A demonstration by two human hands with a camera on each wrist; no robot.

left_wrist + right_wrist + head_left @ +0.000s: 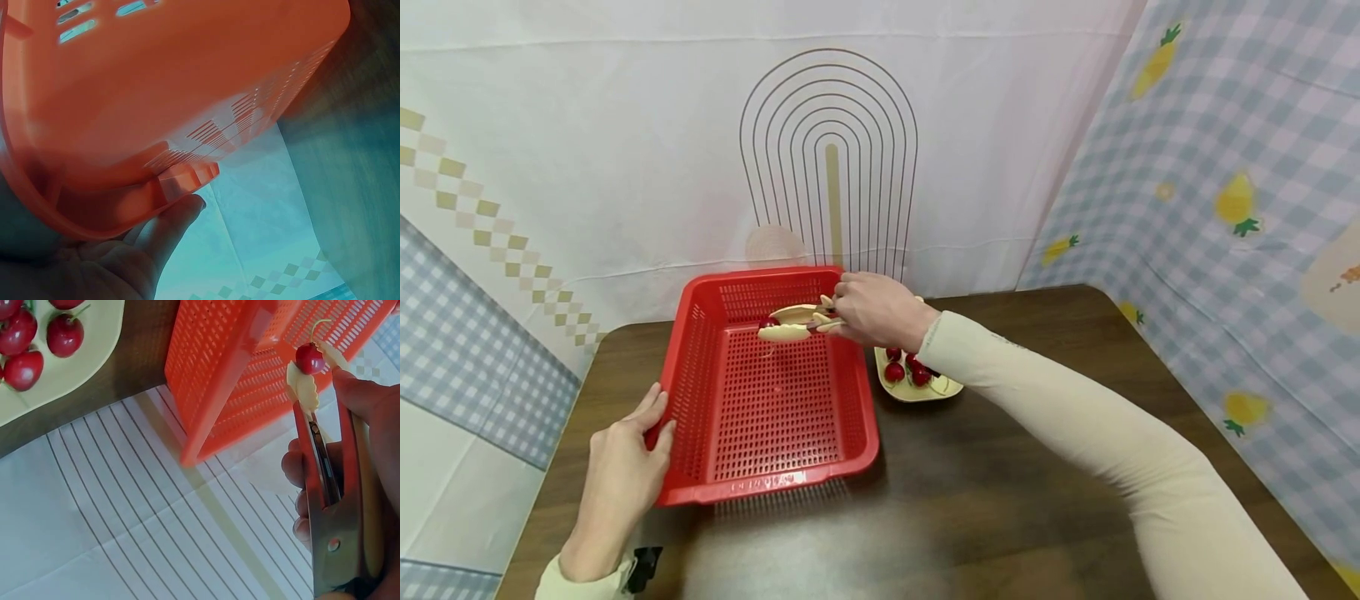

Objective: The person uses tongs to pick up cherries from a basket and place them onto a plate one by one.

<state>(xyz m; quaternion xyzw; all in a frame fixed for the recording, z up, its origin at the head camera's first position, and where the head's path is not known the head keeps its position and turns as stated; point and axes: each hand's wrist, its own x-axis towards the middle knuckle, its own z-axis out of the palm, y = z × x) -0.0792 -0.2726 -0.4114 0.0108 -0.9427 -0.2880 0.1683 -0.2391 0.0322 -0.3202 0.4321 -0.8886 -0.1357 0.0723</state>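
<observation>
A red plastic basket [775,481] with slotted walls and a mesh floor stands on the table. At its near left side my left hand [625,458] grips the rim; in the left wrist view the thumb lies along it. My right hand [880,310] holds a pair of tongs [785,333] with cream scalloped tips and metal arms, reaching over the basket from the right. Between those tips a single red cherry [310,358] is pinched, its green stem pointing up. Several more cherries [65,335] lie on a pale yellow plate [917,396] right of the basket, partly hidden by my right arm.
The dark wooden table [970,500] extends to the right and in front of the basket. A white patterned cloth [647,150] hangs behind it, and a blue checked cloth [1195,250] with pineapples hangs along the right side.
</observation>
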